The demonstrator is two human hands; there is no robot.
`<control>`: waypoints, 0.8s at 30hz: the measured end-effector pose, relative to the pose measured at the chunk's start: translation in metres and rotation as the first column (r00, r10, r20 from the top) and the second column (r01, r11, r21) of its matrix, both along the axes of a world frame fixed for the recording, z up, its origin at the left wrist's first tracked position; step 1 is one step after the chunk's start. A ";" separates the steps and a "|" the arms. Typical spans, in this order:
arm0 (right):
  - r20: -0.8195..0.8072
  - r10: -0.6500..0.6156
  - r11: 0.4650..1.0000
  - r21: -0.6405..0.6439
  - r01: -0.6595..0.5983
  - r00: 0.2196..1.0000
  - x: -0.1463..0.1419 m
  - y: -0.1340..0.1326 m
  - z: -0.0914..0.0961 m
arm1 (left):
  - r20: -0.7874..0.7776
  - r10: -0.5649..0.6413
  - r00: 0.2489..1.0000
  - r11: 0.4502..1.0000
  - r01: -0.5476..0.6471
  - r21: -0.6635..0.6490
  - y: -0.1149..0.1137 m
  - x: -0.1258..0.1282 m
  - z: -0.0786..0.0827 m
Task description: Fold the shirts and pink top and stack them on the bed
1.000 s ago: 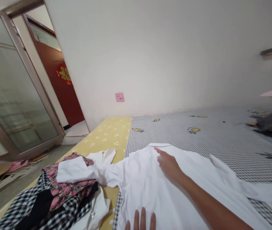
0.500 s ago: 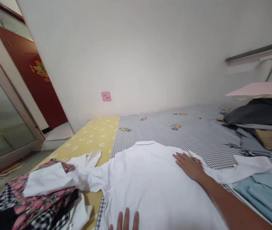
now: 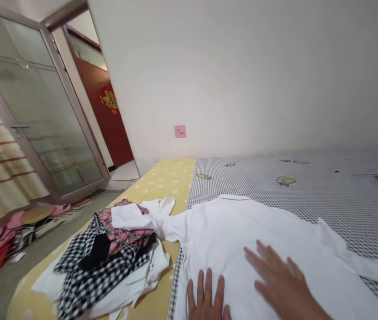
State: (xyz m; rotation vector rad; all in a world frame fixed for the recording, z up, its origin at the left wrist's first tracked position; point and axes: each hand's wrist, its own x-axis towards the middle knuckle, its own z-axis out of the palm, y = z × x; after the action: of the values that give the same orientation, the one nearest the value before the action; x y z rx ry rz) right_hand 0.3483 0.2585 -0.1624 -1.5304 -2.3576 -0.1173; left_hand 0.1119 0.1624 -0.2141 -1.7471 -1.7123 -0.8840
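Handwriting (image 3: 182, 133) appears on the pink note (image 3: 179, 127), fixed to the white wall (image 3: 242, 89); its characters are too small to read reliably. A dark mark (image 3: 152, 266) on the white garment (image 3: 157, 270) in the clothes pile (image 3: 125, 242) is likewise illegible. The white shirt (image 3: 228, 235) lies spread before me on the checked sheet (image 3: 252, 173), collar (image 3: 234, 197) toward the wall; the sleeve (image 3: 130, 217) on my left crosses the yellow sheet (image 3: 165, 178) and rests on the pile. My left hand (image 3: 205, 298) lies palm down on the lower part of the shirt, fingers apart. My right hand (image 3: 280, 280), blurred, is over the shirt to the right, fingers spread; I cannot tell whether it touches the fabric. A red-and-gold ornament (image 3: 109, 98) is mounted on the red door (image 3: 118, 138).
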 end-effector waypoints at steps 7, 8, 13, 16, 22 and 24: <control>-0.012 0.099 0.989 -0.110 -0.100 0.995 -0.014 -0.098 -0.024 | 0.044 -0.079 0.996 0.962 0.088 -0.258 -0.024 0.007 0.051; 0.000 0.089 0.987 -0.135 -0.088 0.996 -0.015 -0.100 -0.017 | 0.051 -0.082 0.995 0.957 0.093 -0.276 -0.025 0.008 0.055; 0.071 0.049 0.965 -0.260 -0.029 0.996 -0.020 -0.103 0.010 | 0.067 -0.124 0.990 0.935 0.139 -0.326 -0.053 0.000 0.056; 0.096 0.025 0.962 -0.275 0.002 0.995 -0.021 -0.106 0.011 | 0.094 -0.141 0.986 0.943 0.162 -0.290 -0.115 -0.026 0.028; 0.101 0.004 0.968 -0.251 0.022 0.995 -0.023 -0.108 0.008 | 0.782 0.510 0.359 0.860 -0.185 -0.475 -0.262 -0.096 -0.059; 0.107 -0.002 0.970 -0.242 0.028 0.994 -0.023 -0.108 0.009 | 0.826 0.563 -0.027 0.822 -0.082 -0.563 -0.287 -0.108 -0.070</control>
State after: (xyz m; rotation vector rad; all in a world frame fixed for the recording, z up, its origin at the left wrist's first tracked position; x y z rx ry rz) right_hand 0.3249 0.1502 -0.1536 -1.6907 -2.5218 0.0937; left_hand 0.0041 -0.1250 -0.2842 -0.4323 -3.1885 -1.8684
